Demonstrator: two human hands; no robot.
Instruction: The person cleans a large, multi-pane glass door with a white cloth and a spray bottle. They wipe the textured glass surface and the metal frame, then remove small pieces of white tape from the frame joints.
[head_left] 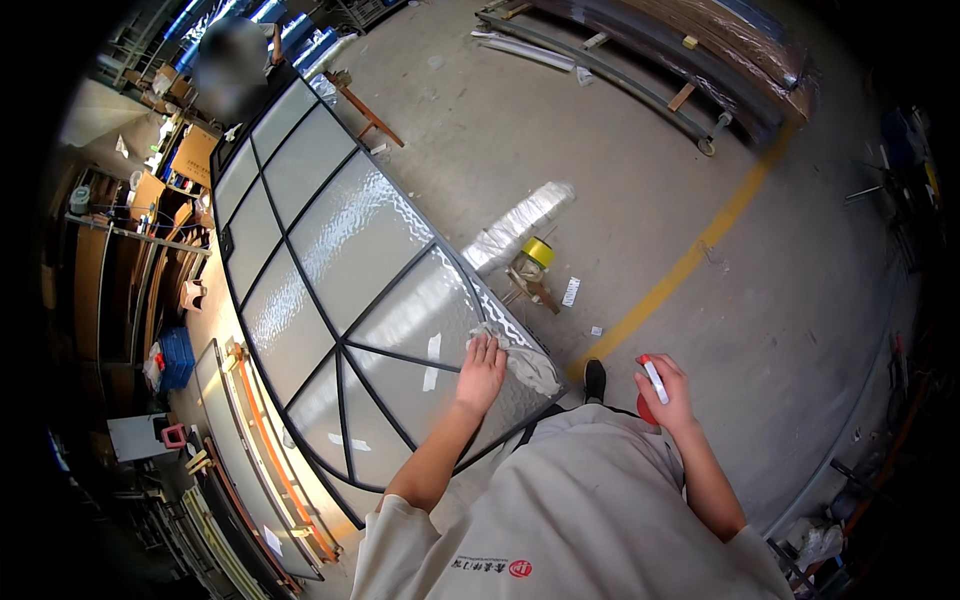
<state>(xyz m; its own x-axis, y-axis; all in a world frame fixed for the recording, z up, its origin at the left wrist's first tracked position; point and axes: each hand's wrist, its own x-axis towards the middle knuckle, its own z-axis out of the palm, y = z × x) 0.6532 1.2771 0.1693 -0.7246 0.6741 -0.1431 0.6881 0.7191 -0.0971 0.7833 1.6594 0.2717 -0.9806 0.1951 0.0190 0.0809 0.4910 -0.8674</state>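
Far person's head (232, 65) blurred, red object (646, 409) partly hidden behind right grip (671, 396)

Fisheye lens bending straight lines, fading to black at rim. Glass panel (310, 172) catching rippled white glare near ten o'clock. Floor (640, 190) taking soft light; stacked boards (92, 285) lying in shadow at nine. Blur masking person (232, 70) between ten and eleven.

The person's bare left forearm (433, 452) reaches out toward their eleven o'clock, left hand (482, 376) palm down; over at their one o'clock, I see the right hand (668, 394) curled in a grip, right forearm (712, 482) bare too.
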